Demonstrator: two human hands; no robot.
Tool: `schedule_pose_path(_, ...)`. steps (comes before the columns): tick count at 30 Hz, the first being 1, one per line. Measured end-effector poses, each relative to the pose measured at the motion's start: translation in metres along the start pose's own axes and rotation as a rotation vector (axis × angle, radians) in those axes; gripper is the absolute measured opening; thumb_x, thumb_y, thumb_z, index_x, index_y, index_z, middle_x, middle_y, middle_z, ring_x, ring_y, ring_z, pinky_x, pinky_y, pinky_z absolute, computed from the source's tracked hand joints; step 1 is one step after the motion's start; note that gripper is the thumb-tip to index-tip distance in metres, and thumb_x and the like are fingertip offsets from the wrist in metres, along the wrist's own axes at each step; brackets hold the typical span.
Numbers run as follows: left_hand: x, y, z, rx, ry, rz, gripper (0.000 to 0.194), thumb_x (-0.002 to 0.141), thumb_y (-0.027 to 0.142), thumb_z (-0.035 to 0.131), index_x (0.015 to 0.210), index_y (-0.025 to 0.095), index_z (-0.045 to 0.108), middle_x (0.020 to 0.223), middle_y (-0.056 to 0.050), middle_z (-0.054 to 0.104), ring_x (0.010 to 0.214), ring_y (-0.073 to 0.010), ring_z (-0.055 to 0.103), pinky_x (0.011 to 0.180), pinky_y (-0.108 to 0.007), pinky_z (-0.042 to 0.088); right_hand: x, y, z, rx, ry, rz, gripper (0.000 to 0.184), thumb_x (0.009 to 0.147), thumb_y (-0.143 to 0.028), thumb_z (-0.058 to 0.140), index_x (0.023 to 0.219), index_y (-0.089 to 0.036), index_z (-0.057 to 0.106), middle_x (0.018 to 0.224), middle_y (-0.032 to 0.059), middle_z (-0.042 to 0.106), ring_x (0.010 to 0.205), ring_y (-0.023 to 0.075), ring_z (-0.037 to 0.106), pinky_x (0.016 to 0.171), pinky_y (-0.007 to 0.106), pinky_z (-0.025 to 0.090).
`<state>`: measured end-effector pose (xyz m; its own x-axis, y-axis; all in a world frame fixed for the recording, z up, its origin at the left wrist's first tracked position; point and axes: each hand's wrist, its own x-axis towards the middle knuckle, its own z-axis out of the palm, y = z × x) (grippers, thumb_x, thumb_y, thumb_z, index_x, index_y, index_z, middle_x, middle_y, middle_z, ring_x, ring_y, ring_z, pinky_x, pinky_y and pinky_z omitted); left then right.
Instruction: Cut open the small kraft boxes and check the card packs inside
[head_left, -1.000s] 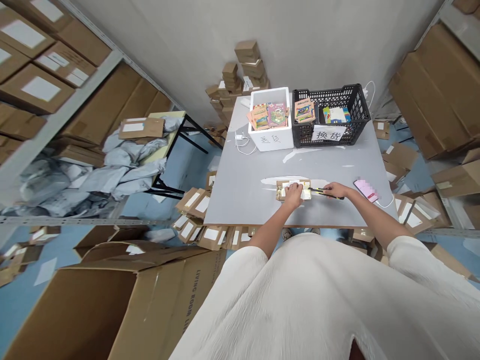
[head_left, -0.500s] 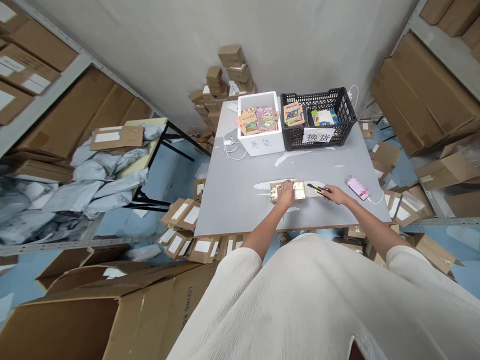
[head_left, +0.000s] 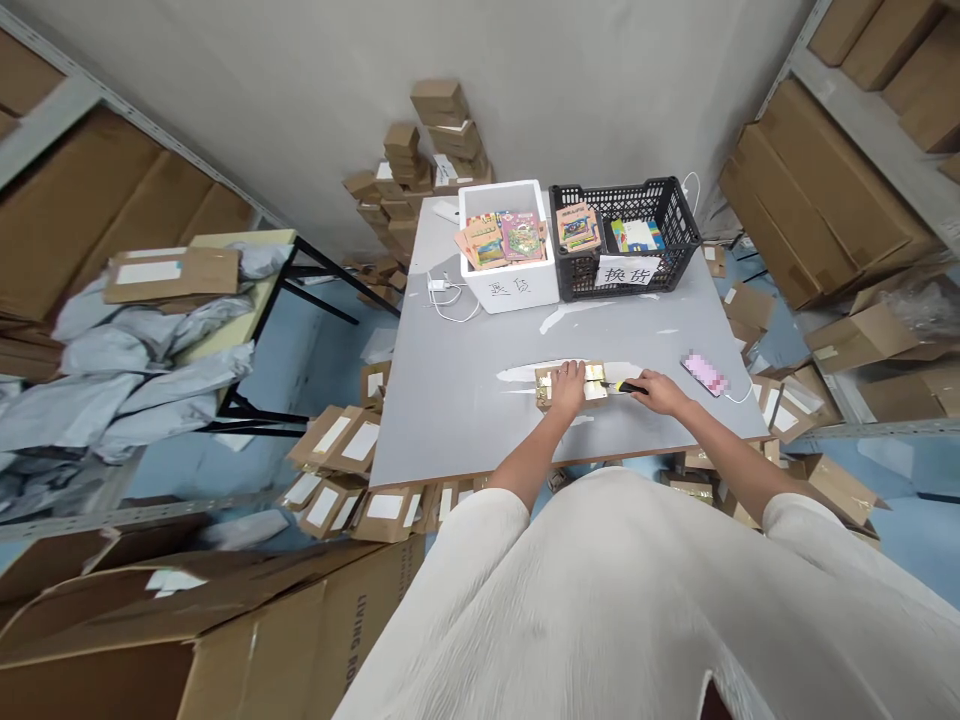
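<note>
Here my left hand [head_left: 568, 388] covers the middle of the small taped box [head_left: 595, 373], its fingers bent over the top; the thumb is hard to make out, so I can't tell whether it's gripping or only resting there. My right hand [head_left: 660, 391] is closed round the utility knife [head_left: 627, 387], hiding the rear of the handle. The thin blade points left at the box's right end, too small to tell how deep it sits. So the box lies on the table [head_left: 465, 420], under my left hand, just left of my right. The phone [head_left: 705, 373] is partly pixelated; the large carton [head_left: 277, 640], lower left, runs out of view.
</note>
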<state>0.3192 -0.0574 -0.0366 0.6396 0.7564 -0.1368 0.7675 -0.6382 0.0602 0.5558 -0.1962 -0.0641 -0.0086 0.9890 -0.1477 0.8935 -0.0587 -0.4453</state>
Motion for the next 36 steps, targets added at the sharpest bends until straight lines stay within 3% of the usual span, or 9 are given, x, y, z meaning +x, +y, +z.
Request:
schedule_pose_path(6, -0.01, -0.002, 0.008, 0.014, 0.037, 0.022, 0.081, 0.099, 0.01, 0.043, 0.177, 0.023, 0.027, 0.175, -0.017, 0.044, 0.165, -0.0319, 0.034, 0.13, -0.053, 0.028, 0.004, -0.006, 0.012, -0.003, 0.037, 0.016, 0.049, 0.109, -0.039, 0.055, 0.156, -0.031, 0.066, 0.13, 0.0135, 0.071, 0.116, 0.0294, 0.067, 0.099, 0.035, 0.049)
schedule_pose_path(17, -0.013, -0.006, 0.012, 0.004, 0.036, 0.024, 0.081, 0.099, 0.011, 0.042, 0.178, 0.022, 0.026, 0.177, -0.016, 0.041, 0.167, -0.0315, 0.031, 0.132, -0.053, 0.026, 0.011, -0.005, -0.001, -0.047, 0.051, 0.011, 0.05, 0.11, -0.038, 0.052, 0.158, -0.031, 0.064, 0.137, 0.0161, 0.069, 0.122, 0.0344, 0.063, 0.102, 0.042, 0.044)
schedule_pose_path(22, -0.014, -0.006, 0.009, -0.021, 0.017, 0.026, 0.083, 0.098, 0.012, 0.045, 0.178, 0.022, 0.027, 0.178, -0.015, 0.04, 0.168, -0.0324, 0.03, 0.132, -0.054, 0.026, 0.013, -0.005, 0.005, -0.04, 0.053, 0.017, 0.052, 0.111, -0.039, 0.05, 0.16, -0.03, 0.062, 0.141, 0.0168, 0.068, 0.121, 0.0344, 0.062, 0.101, 0.041, 0.044)
schedule_pose_path(29, -0.01, -0.007, 0.016, 0.049, 0.031, 0.027, 0.076, 0.099, 0.012, 0.042, 0.174, 0.019, 0.036, 0.178, -0.014, 0.041, 0.167, -0.0316, 0.033, 0.131, -0.052, 0.03, 0.015, 0.023, 0.011, -0.054, 0.127, -0.044, 0.049, 0.11, -0.039, 0.054, 0.157, -0.03, 0.065, 0.138, 0.0164, 0.068, 0.118, 0.0348, 0.062, 0.098, 0.043, 0.044)
schedule_pose_path(36, -0.013, -0.006, 0.023, 0.034, 0.051, 0.015, 0.071, 0.102, 0.016, 0.04, 0.173, 0.018, 0.037, 0.178, -0.014, 0.042, 0.167, -0.0295, 0.033, 0.134, -0.051, 0.028, 0.02, 0.033, 0.018, 0.048, 0.175, -0.049, 0.05, 0.108, -0.04, 0.054, 0.154, -0.025, 0.066, 0.135, 0.0164, 0.07, 0.121, 0.0353, 0.061, 0.099, 0.043, 0.046)
